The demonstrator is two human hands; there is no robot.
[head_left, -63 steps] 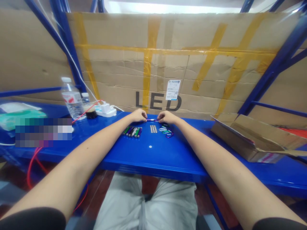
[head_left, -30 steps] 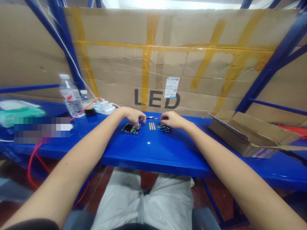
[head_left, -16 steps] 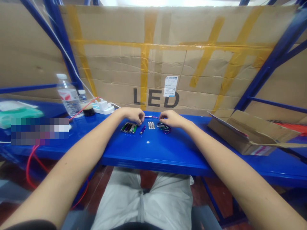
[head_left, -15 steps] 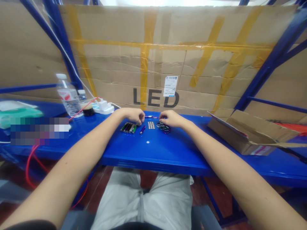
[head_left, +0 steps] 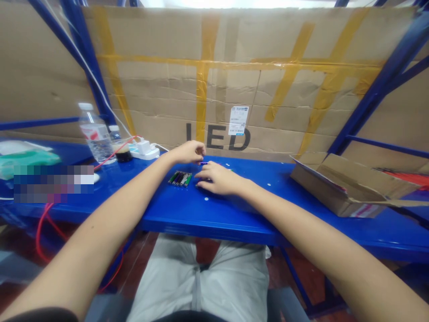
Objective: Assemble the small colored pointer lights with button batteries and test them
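My left hand (head_left: pixel 191 153) is above the back of the blue table, its fingers curled together. Whatever they may hold cannot be made out. Just below its fingertips lies a slim purple tube (head_left: pixel 205 163). My right hand (head_left: pixel 219 179) is low over the table, palm down, with thumb and fingers apart at the left. It hides the short purple tube, most of the rows of small silver discs and the coloured carabiners under it. A row of several short green, purple and silver tubes (head_left: pixel 180 179) lies to the left of my right fingertips.
A small white dot (head_left: pixel 206 199) marks the blue table (head_left: pixel 187 212) in front. An open cardboard box (head_left: pixel 335 190) stands at right. A water bottle (head_left: pixel 95 134), a dark drink bottle (head_left: pixel 122 150) and a white power strip (head_left: pixel 145 150) stand at left. A large carton (head_left: pixel 161 98) backs the table.
My right hand has moved left from the carabiners, over the discs and the short purple tube. My left hand has risen slightly and shifted back.
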